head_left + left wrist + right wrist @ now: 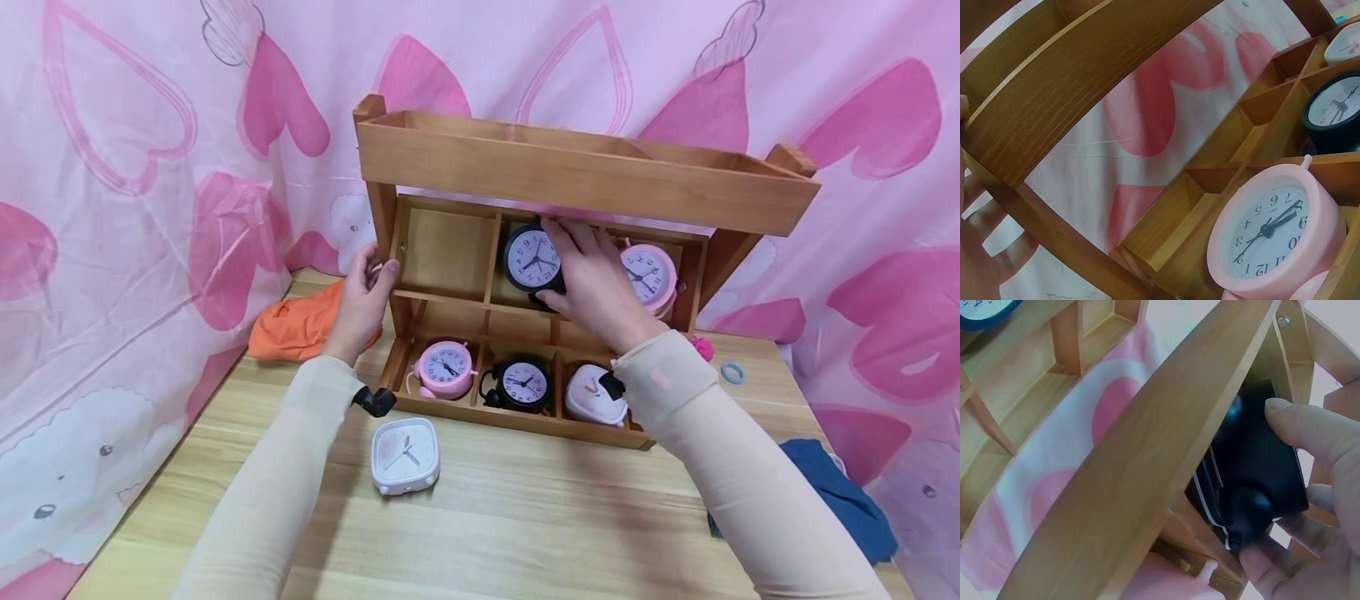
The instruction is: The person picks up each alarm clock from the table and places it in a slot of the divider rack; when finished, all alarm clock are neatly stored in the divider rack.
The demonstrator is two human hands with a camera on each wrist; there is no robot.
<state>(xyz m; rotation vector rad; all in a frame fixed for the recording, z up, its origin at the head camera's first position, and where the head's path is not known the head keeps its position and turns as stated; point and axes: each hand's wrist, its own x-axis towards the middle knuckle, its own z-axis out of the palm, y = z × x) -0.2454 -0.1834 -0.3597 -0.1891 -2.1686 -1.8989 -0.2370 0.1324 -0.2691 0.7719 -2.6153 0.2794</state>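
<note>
A white square clock (405, 455) lies on the table (525, 533) beside an orange cloth (296, 329).

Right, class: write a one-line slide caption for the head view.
Right hand grips a black clock in the wooden shelf; left hand steadies its side.

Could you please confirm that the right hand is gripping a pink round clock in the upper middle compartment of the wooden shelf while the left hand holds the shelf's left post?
Not quite: the head view shows the right hand gripping a black round clock, not a pink one. The rest stands: it sits in the upper middle compartment of the wooden shelf, and the left hand holds the left post.
</note>
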